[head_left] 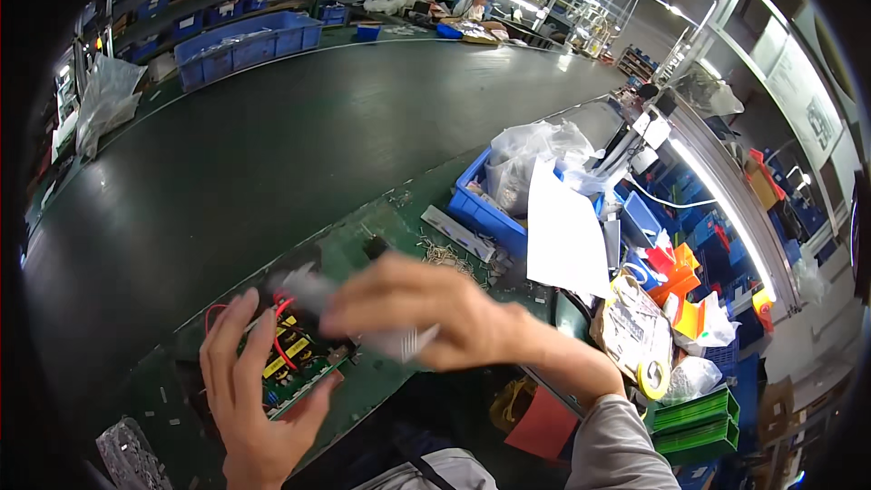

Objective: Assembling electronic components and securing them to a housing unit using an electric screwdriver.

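Note:
A green circuit board (304, 358) with yellow-wrapped parts and red wires lies on the green bench top at the lower left. My left hand (259, 390) spans it, fingers along its left side and thumb at its near right edge. Above the board's right side, my right hand (445, 308) is closed and smeared by motion. It grips a pale grey object (404, 343) that sticks out past both sides of the fist. Blur hides what kind of thing that is.
Small metal pins (445, 254) lie in a pile beyond my right hand, beside a pale bar (458, 233). A blue bin (490, 213) with plastic bags and a white sheet (567, 236) stand at the right. A dark conveyor belt (363, 109) runs behind. Clear plastic (132, 458) lies lower left.

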Tool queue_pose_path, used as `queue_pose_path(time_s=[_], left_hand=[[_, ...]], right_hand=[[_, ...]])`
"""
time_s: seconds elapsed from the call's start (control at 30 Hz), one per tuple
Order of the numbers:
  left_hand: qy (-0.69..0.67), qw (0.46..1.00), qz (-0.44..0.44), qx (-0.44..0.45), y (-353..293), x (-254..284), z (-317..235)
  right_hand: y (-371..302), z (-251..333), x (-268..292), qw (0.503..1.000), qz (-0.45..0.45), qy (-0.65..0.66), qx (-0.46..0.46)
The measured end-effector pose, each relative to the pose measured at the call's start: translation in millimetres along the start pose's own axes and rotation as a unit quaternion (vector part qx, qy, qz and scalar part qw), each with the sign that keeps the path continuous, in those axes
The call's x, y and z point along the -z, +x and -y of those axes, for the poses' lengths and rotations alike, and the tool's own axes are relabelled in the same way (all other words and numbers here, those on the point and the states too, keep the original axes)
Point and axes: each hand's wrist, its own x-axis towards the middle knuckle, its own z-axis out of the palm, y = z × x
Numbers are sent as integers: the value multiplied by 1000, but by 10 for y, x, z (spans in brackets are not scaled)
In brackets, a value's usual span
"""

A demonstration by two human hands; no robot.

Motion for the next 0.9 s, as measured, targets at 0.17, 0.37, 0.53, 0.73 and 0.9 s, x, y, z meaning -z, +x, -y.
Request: queue_pose_path(time_s=[0.17,0.37,0.53,0.73,0.9], left_hand=[[-32,968,244,55,24,150,40],[124,972,197,-32,-308,121,222],[187,962,198,-11,-386,135,167],[171,974,131,-65,-468,33,184],[140,972,110,-153,-596,-3,182]], right_hand=[[-171,136,-301,986,43,158,40],[-254,234,-309,968,132,74,-199],[-368,175,-771,966,155,27,-204],[-434,80,-841,968,135,86,-194],[-449,105,-870,953,166,115,-225]])
